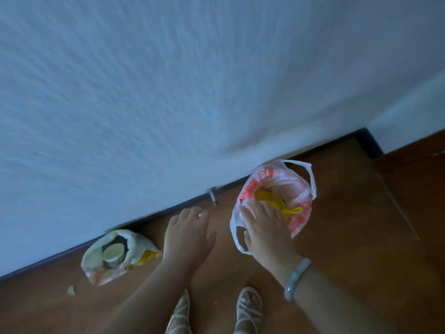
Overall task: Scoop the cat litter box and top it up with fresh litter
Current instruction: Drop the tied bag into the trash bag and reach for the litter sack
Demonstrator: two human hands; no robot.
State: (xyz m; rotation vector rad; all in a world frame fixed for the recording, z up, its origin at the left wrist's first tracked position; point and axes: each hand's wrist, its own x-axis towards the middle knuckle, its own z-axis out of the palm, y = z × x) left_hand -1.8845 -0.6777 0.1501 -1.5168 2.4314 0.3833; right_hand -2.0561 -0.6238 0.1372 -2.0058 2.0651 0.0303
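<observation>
A white plastic bag with red print (299, 213) stands open on the wooden floor beside the wall, and a yellow object (292, 210) lies inside it. My right hand (263, 231), with a pale bangle on the wrist, lies over the bag's near rim with its fingers stretched toward the yellow object; motion blur hides whether they pinch the plastic. My left hand (189, 233) hovers over the floor left of the bag, fingers straight and empty. A second, pale bag (96, 268) sits further left against the wall with a round pale object (113, 251) in its mouth. No litter box is in view.
A white wall (168, 92) fills the upper frame above a dark skirting board (313, 150). A small metal door stop (213, 196) sticks out between the bags. A small scrap (71, 290) lies on the floor (361, 237). My sandalled feet (248, 309) are at the bottom edge.
</observation>
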